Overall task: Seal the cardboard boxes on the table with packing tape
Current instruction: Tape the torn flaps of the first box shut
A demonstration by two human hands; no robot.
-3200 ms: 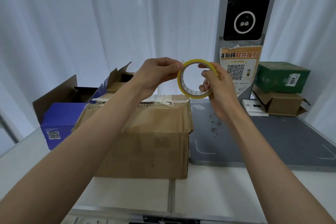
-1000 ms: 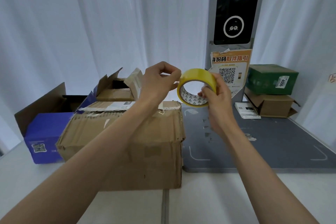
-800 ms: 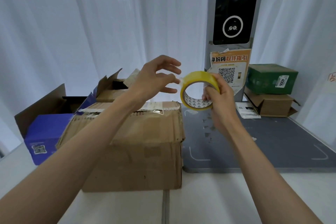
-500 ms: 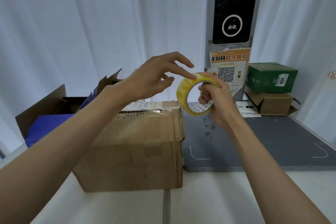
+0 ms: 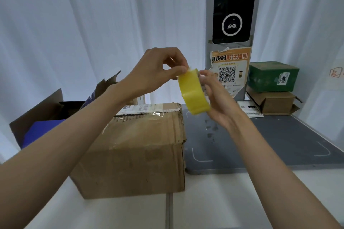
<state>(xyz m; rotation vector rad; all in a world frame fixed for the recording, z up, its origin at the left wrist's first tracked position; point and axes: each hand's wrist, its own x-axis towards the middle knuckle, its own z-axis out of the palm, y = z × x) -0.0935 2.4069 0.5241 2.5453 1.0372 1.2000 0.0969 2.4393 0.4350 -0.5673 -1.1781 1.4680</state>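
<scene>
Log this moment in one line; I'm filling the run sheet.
stage: finding tape end | left hand: pinching top edge of yellow packing-tape roll | right hand: holding roll | brown cardboard box: unsealed

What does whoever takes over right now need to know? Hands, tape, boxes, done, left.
Left hand: thumb and finger pinch at the top edge of the yellow tape roll, likely picking at the tape's end.
Right hand: holds the roll in the air.
Big cardboard box: on the table under the hands, flaps down, only old clear tape on top.
Done: no yellow tape on any box.
Left: free the end, tape that seam, then the open boxes behind.
</scene>
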